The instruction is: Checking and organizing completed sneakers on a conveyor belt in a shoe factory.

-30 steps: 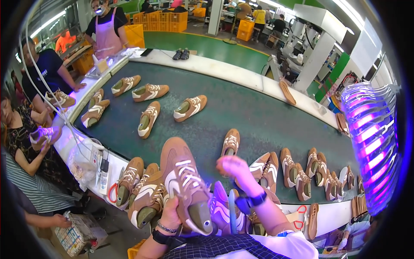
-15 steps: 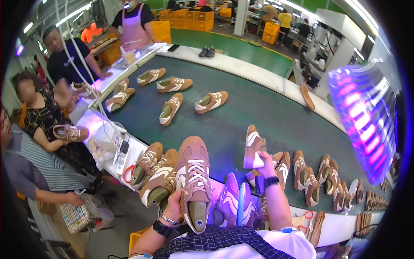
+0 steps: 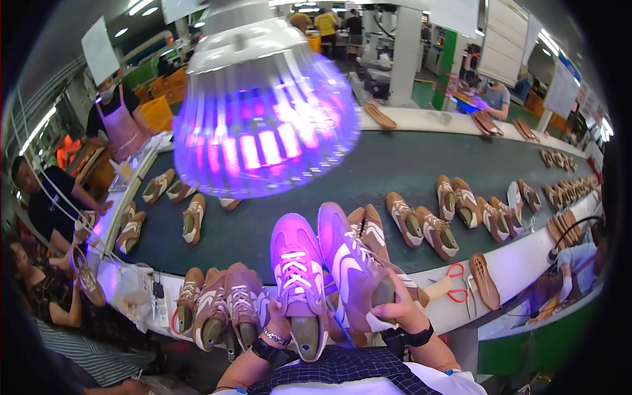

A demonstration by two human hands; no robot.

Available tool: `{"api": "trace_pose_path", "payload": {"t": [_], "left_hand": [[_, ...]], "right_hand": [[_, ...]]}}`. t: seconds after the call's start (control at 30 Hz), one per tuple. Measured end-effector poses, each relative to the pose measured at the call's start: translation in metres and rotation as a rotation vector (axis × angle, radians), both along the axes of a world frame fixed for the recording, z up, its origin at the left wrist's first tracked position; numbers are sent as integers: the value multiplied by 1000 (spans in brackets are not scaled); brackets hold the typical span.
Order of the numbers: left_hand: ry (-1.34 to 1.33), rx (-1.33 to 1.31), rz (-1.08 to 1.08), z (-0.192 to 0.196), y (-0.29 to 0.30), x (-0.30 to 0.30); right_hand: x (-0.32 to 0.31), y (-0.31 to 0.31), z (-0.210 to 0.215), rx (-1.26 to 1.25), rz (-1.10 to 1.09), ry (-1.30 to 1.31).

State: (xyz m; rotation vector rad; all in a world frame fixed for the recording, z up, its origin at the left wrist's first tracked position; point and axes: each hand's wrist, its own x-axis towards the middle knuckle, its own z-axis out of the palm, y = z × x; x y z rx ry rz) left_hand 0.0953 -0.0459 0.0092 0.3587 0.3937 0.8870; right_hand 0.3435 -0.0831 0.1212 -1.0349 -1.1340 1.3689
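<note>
My left hand (image 3: 278, 321) is closed round the heel side of a brown sneaker (image 3: 295, 273) with white laces and a green last inside, toe pointing away from me. Beside it my right hand (image 3: 400, 308) grips a second brown sneaker (image 3: 342, 253) near its heel; its white side stripes face up and left, and a green last (image 3: 383, 293) fills its opening. The two toes are close together, tinted purple by the light. Behind the right-hand shoe another sneaker (image 3: 374, 230) partly shows. To the left, several laced sneakers (image 3: 214, 306) stand on the white ledge.
A glowing purple lamp (image 3: 266, 125) hangs ahead, hiding part of the dark conveyor belt (image 3: 309, 204). More sneakers (image 3: 431, 230) lie along the belt. Red-handled scissors (image 3: 455, 282) and a brown sole (image 3: 484, 280) lie on the right ledge. Co-workers (image 3: 49, 197) are at the left.
My view has swung right, bringing the lamp to the upper middle. My right hand has brought its sneaker from over the belt to beside the left one, which stays in my left hand.
</note>
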Motion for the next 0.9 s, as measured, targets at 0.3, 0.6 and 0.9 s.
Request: {"api": "trace_pose_path", "payload": {"t": [0.3, 0.6, 0.9], "left_hand": [[99, 193, 26, 31, -2, 36], [113, -104, 168, 31, 3, 25], [-51, -34, 574, 60, 19, 8]], "right_hand": [[17, 1, -35, -211, 151, 598], [20, 17, -55, -276, 146, 674], [2, 36, -21, -118, -283, 722]]}}
